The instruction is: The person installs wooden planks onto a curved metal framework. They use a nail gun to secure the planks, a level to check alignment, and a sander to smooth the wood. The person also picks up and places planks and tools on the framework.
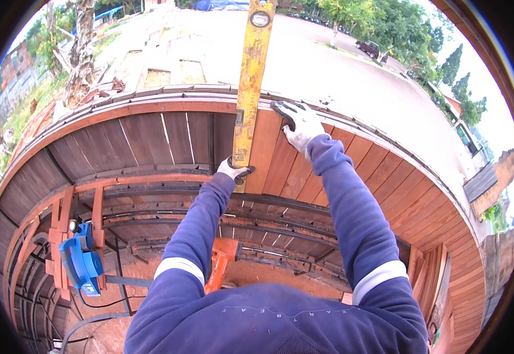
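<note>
A long yellow spirit level [251,76], scuffed and stained, stands lengthwise across the wooden boards, and its far end reaches past the curved rim. My left hand [234,170], in a white and dark work glove, is closed around the level's near end. To the right of the level, my right hand [301,126], gloved alike, lies over the upper ends of the reddish boards with fingers and thumb apart. A reddish-brown board [265,147] lies along the level's right edge. Left of it are darker, weathered boards [145,138] with light showing through narrow gaps.
A blue power tool [81,256] with a cord rests on wooden pieces at the left. An orange tool or stand [222,259] is below my left forearm. Curved dark metal bars [150,192] run beneath the boards. A pale road and trees lie beyond the rim.
</note>
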A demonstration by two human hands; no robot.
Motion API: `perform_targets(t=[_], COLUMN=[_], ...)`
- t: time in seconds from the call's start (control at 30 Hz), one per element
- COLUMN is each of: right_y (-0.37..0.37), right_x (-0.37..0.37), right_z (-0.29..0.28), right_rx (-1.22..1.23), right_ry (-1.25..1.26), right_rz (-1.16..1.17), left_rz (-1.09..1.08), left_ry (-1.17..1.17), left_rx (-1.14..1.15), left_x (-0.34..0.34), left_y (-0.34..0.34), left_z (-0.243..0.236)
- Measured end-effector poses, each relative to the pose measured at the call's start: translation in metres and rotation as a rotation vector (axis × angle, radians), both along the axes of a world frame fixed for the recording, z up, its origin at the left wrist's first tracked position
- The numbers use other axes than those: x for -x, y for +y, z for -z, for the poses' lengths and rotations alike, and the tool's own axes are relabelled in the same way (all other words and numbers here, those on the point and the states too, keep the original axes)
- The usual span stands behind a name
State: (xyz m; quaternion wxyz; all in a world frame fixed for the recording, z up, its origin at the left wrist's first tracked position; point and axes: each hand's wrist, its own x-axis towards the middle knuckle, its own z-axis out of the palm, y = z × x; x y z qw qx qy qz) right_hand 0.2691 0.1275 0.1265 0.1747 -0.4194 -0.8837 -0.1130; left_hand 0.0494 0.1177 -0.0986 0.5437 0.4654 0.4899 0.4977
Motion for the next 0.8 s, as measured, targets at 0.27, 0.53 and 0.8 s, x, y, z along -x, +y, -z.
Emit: perform_targets(t=[0.27,0.53,0.8], right_y=[-0.005,-0.002,-0.004], right_x=[0.007,0.004,0.002], right_z=[-0.006,-0.003,-0.004], right_rx=[0.026,0.012,0.022], right_ry=[-0.017,-0.026,-0.027], right_rz=[-0.004,0.018,0.029], left_rz=[0.001,0.001,0.022], left_ry=[0.025,0.012,0.017], left_rx=[-0.040,-0.107,0.033], left_x=[0.009,0.006,0.000], left_y=[0.006,0.010,-0.005], left_z=[0.016,0.021,-0.007])
